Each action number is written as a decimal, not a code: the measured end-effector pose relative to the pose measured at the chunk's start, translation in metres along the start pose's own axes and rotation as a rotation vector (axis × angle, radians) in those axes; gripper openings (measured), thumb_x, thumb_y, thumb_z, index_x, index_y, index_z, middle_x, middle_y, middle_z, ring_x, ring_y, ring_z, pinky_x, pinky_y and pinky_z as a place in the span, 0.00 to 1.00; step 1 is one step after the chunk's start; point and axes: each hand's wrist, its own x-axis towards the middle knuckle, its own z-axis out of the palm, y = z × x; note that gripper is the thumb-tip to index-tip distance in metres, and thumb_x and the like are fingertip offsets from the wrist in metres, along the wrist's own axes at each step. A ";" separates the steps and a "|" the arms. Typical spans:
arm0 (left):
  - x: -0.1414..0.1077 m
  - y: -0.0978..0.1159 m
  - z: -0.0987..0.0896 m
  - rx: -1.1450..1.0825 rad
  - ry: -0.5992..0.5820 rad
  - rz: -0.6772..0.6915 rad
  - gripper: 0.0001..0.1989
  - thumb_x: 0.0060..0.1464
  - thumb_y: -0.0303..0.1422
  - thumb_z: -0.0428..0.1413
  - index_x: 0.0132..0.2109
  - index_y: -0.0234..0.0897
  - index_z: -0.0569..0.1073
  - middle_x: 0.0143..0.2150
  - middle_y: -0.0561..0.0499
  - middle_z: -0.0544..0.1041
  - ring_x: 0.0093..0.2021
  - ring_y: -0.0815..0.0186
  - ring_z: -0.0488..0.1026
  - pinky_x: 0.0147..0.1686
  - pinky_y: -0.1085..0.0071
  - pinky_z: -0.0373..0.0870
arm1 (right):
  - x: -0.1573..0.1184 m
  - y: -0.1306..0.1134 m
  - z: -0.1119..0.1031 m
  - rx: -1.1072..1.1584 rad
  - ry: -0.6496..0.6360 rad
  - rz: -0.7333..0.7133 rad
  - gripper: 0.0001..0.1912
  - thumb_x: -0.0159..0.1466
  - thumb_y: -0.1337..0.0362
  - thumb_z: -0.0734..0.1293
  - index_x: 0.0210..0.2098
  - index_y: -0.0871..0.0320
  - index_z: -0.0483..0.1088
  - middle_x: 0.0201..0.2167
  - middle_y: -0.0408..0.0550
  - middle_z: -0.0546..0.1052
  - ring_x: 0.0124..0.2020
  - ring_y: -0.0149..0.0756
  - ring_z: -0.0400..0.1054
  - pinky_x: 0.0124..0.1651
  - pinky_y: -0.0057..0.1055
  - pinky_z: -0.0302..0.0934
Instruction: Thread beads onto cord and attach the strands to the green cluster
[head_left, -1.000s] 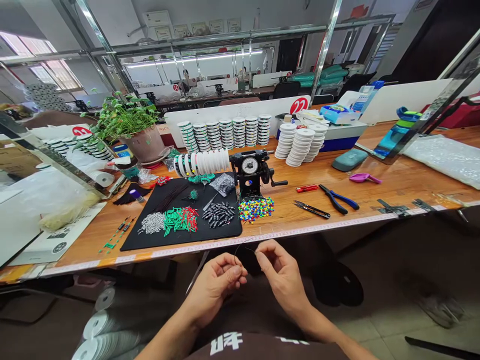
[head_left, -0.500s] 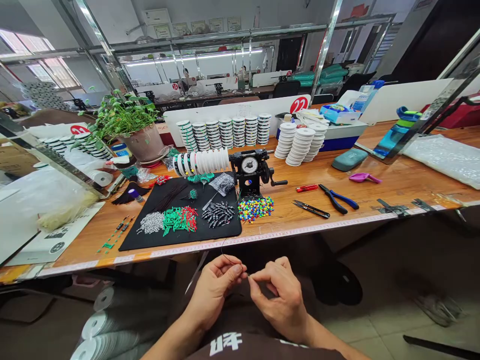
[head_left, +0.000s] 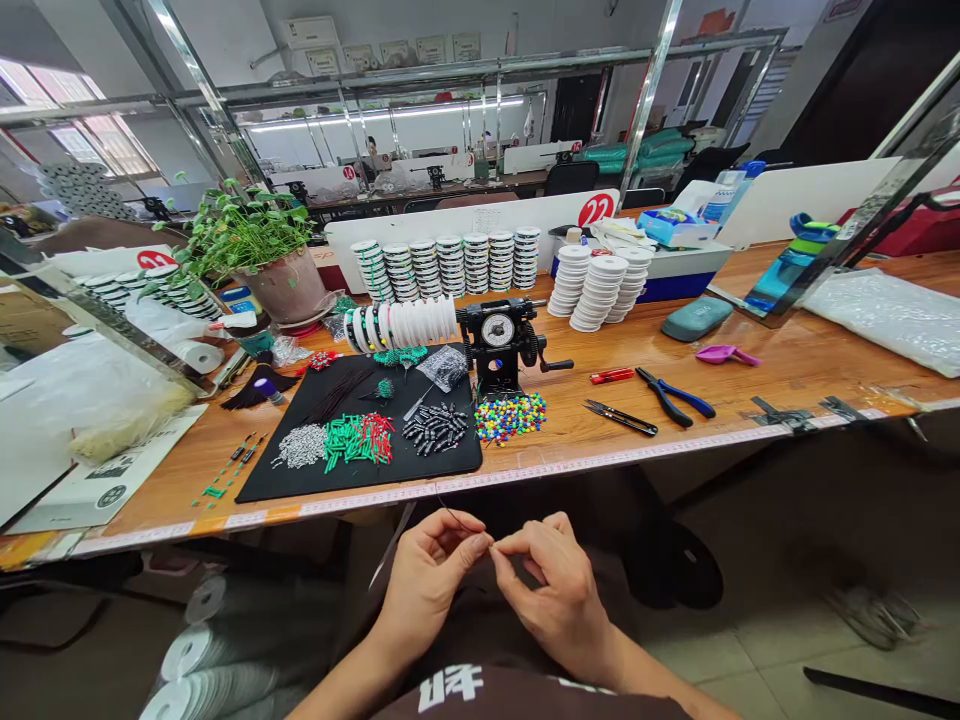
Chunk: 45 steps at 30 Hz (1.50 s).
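My left hand (head_left: 435, 570) and my right hand (head_left: 547, 585) meet fingertip to fingertip over my lap, just below the table's front edge. A thin dark line (head_left: 448, 507) rises in a loop from my left fingertips, which pinch it. The right thumb and forefinger are pressed together at the same spot; whatever tiny piece lies between them is too small to make out. Beyond my hands, a black mat (head_left: 292, 478) carries grey bits (head_left: 301, 447), green and red tubes (head_left: 352, 438) and black pieces (head_left: 436, 428). Colourful beads (head_left: 511, 418) lie beside it.
A hand-cranked winder (head_left: 501, 340) bears a row of white spools (head_left: 420, 322). Snips (head_left: 621, 418), pliers (head_left: 675, 398) and a red tool (head_left: 612, 376) lie on the right. Stacked spools (head_left: 604, 290) and a potted plant (head_left: 277, 285) stand at the back.
My right hand has shifted slightly left, bringing its fingertips up against the left ones. The dark line's loop has tilted a little left. Both hands keep their pinch.
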 end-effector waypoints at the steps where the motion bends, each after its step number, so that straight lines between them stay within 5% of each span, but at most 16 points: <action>1: 0.000 0.001 0.000 0.024 0.007 0.026 0.16 0.42 0.40 0.72 0.33 0.34 0.81 0.29 0.50 0.79 0.31 0.68 0.74 0.34 0.75 0.71 | 0.000 -0.001 0.000 0.004 -0.009 0.005 0.09 0.69 0.72 0.64 0.31 0.58 0.69 0.21 0.38 0.66 0.22 0.30 0.58 0.33 0.33 0.49; 15: 0.002 -0.008 -0.002 -0.170 -0.018 -0.117 0.20 0.43 0.39 0.73 0.40 0.34 0.78 0.31 0.50 0.81 0.32 0.69 0.76 0.35 0.76 0.71 | 0.000 0.001 -0.001 -0.001 0.008 0.001 0.09 0.67 0.74 0.63 0.31 0.56 0.66 0.20 0.37 0.59 0.22 0.31 0.55 0.30 0.31 0.51; 31: 0.002 -0.009 0.002 -0.288 -0.043 -0.192 0.19 0.40 0.37 0.74 0.37 0.35 0.79 0.29 0.51 0.80 0.28 0.72 0.73 0.31 0.79 0.68 | 0.001 0.000 0.002 -0.015 0.021 0.009 0.09 0.64 0.75 0.64 0.30 0.56 0.65 0.20 0.39 0.66 0.22 0.32 0.58 0.28 0.31 0.51; 45: 0.004 -0.002 -0.004 0.057 -0.036 -0.013 0.15 0.42 0.43 0.71 0.30 0.35 0.82 0.31 0.46 0.81 0.32 0.63 0.72 0.35 0.72 0.68 | -0.008 0.004 0.003 0.084 -0.090 0.283 0.08 0.64 0.69 0.65 0.28 0.55 0.67 0.19 0.39 0.64 0.24 0.34 0.59 0.25 0.27 0.53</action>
